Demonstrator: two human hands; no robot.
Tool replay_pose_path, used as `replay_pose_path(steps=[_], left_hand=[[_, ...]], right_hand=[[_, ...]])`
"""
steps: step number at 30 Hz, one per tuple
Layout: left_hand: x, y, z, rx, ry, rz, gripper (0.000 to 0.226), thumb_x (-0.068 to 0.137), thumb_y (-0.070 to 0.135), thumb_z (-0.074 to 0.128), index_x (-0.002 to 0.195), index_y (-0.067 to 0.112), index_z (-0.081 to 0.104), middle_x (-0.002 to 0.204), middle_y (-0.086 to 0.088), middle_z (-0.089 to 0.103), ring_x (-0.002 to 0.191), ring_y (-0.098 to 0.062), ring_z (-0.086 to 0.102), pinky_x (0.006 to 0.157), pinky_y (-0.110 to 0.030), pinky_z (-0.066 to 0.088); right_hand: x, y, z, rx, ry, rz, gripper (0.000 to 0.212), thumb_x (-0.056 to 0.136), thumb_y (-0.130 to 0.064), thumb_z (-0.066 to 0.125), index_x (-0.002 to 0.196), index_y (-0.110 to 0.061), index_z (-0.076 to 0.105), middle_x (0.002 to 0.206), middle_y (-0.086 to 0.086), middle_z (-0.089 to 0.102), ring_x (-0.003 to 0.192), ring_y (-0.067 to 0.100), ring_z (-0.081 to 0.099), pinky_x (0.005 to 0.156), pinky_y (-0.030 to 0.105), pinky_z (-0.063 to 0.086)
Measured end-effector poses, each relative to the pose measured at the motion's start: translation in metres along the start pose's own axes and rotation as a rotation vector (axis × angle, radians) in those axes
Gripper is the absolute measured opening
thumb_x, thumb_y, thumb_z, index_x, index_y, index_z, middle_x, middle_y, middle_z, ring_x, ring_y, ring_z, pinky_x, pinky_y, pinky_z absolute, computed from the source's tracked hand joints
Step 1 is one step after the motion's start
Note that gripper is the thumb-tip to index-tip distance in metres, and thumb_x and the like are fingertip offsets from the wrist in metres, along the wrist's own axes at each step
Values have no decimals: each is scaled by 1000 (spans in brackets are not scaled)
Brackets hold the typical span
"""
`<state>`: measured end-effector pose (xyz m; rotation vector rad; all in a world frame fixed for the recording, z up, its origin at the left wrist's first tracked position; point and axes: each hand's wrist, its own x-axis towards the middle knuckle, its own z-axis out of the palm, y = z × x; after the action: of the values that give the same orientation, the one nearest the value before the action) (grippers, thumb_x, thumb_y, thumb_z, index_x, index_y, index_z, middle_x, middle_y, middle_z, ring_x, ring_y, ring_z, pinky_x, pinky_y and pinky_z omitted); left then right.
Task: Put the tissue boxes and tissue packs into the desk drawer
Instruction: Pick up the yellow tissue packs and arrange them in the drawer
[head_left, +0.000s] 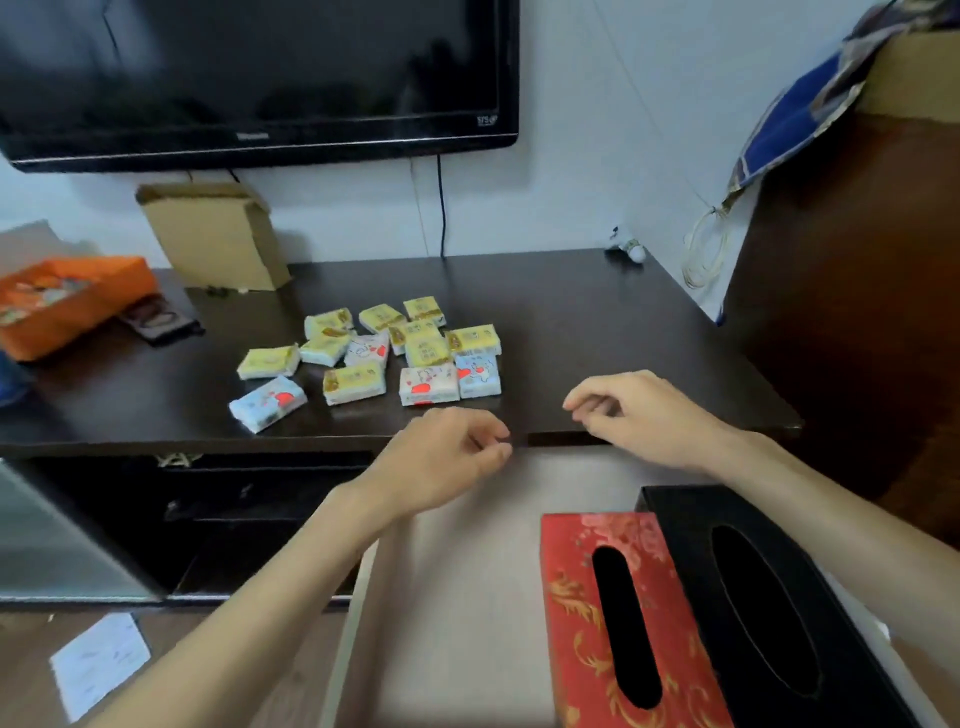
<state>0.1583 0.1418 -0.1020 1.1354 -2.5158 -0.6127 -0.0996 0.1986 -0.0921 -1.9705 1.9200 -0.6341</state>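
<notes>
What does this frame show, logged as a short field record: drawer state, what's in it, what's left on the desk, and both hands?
drawer: open
in drawer: red tissue box beside black tissue box, at its right side
on desk: cluster of small tissue packs, none in the drawer
left hand: loosely curled, holding nothing
right hand: loosely curled, holding nothing
other: orange tissue pack at desk's far left

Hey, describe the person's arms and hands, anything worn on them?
Both forearms are bare as far as the frame shows: no sleeves in view. The left hand and right hand show no gloves, rings, watch or bracelets that I can make out. The picture is slightly blurred.
</notes>
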Motion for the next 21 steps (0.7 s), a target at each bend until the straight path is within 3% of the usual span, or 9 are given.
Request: replay_pose_path(steps=[5,8,12,18,21], left_hand=[[4,-54,-47,-17,143,-121,22,93,37,60,111,29,71,103,13,71,95,-4,65,84,-33,55],[21,-76,-54,31,213,-130,31,93,33,63,123,27,66,114,10,68,104,-7,62,88,-29,52],[48,-88,-46,155,191,-94,39,92,34,63,131,26,61,134,6,58,121,-13,54,98,-32,48],[89,-106,-48,183,256,-131,33,91,37,60,122,29,65,122,9,61,105,-13,60,83,-30,53],[119,-112,-55,185,237,-193,34,90,35,61,123,27,65,131,4,60,110,-15,60,88,-35,53]], right_hand=[[69,-38,24,214,101,-19,24,94,-11,62,107,-24,77,102,-9,76,93,4,69,90,29,55],[104,-51,37,166,92,-49,22,97,-11,64,114,-22,73,117,-6,70,105,8,64,89,28,54],[131,-53,52,18,39,-73,27,97,-15,66,123,-23,70,129,-7,59,121,14,57,98,38,52],[171,-43,49,-33,94,-38,27,100,-17,59,125,-25,68,136,-5,58,126,16,55,100,42,51],[194,-47,50,-68,38,-16,37,100,-17,59,137,-22,62,144,0,55,127,19,55,96,39,52]])
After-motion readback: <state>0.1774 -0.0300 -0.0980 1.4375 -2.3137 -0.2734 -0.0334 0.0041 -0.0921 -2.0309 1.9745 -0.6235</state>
